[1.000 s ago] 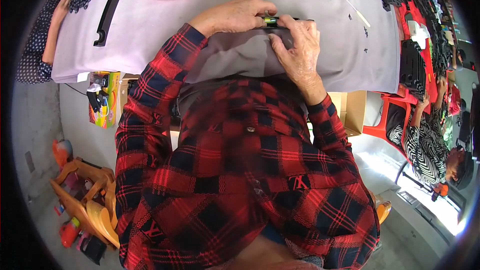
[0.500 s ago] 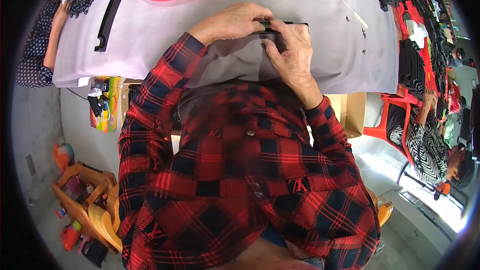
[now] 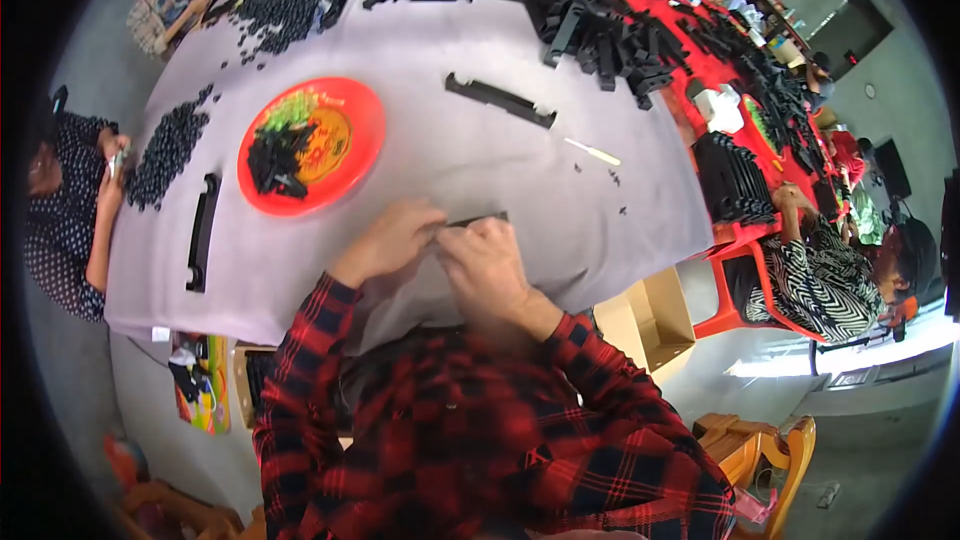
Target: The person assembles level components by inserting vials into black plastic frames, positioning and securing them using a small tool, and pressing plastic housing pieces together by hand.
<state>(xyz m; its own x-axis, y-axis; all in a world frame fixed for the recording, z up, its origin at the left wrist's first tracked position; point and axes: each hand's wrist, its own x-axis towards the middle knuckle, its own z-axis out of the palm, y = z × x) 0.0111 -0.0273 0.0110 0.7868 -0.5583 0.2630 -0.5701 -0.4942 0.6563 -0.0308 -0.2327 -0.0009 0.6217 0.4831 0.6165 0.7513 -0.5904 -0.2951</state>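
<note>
The slim black bar [image 3: 502, 216], mostly covered by fingers, is toward the 6 o'clock edge of the counter [image 3: 420, 155]; it looks light, stiff and slightly slick, so a gentle pinch along its long edges near the ends should suit. The right hand [image 3: 487, 262] curls closed over it, while the left hand [image 3: 392, 240], half curled and blurred, meets its 9 o'clock end, its grip impossible to tell. Beyond, a red plate [image 3: 370, 130] sits at 10 o'clock, a loose black rail [image 3: 500, 100] at 1, a pale-handled tool [image 3: 597, 153] at 2.
</note>
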